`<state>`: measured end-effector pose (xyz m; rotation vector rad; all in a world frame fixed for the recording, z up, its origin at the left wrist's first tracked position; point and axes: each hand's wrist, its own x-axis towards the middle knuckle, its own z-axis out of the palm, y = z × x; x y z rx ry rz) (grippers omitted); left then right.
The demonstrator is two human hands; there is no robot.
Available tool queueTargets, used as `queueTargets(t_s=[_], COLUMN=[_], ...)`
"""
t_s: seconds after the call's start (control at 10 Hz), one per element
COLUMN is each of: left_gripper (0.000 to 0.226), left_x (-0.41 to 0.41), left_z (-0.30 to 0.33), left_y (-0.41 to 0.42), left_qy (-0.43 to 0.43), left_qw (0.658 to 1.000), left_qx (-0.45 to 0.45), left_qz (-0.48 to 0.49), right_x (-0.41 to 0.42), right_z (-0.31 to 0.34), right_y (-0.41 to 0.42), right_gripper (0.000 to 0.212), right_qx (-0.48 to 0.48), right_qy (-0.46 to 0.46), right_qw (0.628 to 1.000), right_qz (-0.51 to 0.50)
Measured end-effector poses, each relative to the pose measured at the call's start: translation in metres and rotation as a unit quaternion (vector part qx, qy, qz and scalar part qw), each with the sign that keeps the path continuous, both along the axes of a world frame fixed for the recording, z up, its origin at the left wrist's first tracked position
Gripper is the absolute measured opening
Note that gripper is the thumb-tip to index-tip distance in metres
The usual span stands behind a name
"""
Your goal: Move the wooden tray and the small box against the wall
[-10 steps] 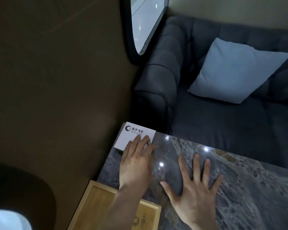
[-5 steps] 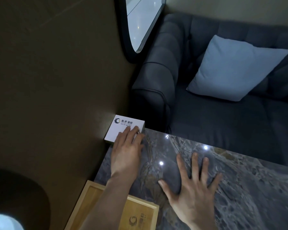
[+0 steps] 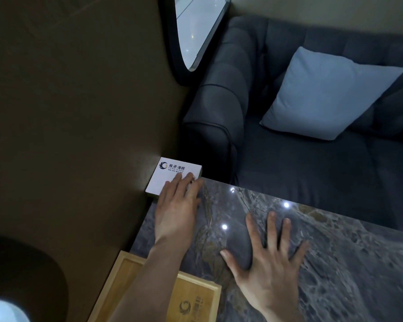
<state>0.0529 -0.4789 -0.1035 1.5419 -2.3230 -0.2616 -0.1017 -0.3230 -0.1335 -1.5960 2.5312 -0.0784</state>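
The small white box [image 3: 170, 176] with a printed logo lies at the far left corner of the dark marble table [image 3: 335, 263], its left side touching the brown wall [image 3: 79, 135]. My left hand [image 3: 177, 205] rests flat with its fingertips on the box's near right part, fingers straight and together. The wooden tray [image 3: 196, 300] lies at the near left of the table beside the wall, partly covered by my left forearm and cut off by the frame's bottom edge. My right hand [image 3: 265, 263] is spread flat on the table, holding nothing.
A dark grey sofa [image 3: 289, 159] with a light blue cushion [image 3: 326, 94] stands beyond the table's far edge. A black-framed oval mirror [image 3: 196, 31] hangs on the wall above the sofa arm. A dark rounded shape fills the lower left corner.
My left hand has slid the small box left and away until it meets the wall at the table's corner. My right hand has stayed flat in place.
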Motion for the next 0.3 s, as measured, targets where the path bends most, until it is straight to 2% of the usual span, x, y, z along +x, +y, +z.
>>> queueTargets(t_s=[0.3], left_gripper=[0.058], left_x=[0.011], left_z=[0.018], left_y=[0.019], left_qy=[0.024], left_qw=[0.999], left_qx=[-0.02], left_qz=[-0.01], right_x=[0.0], right_z=[0.004], right_y=[-0.001], right_gripper=[0.1], right_qx=[0.016], right_qy=[0.007], right_qw=[1.0], right_qz=[-0.001])
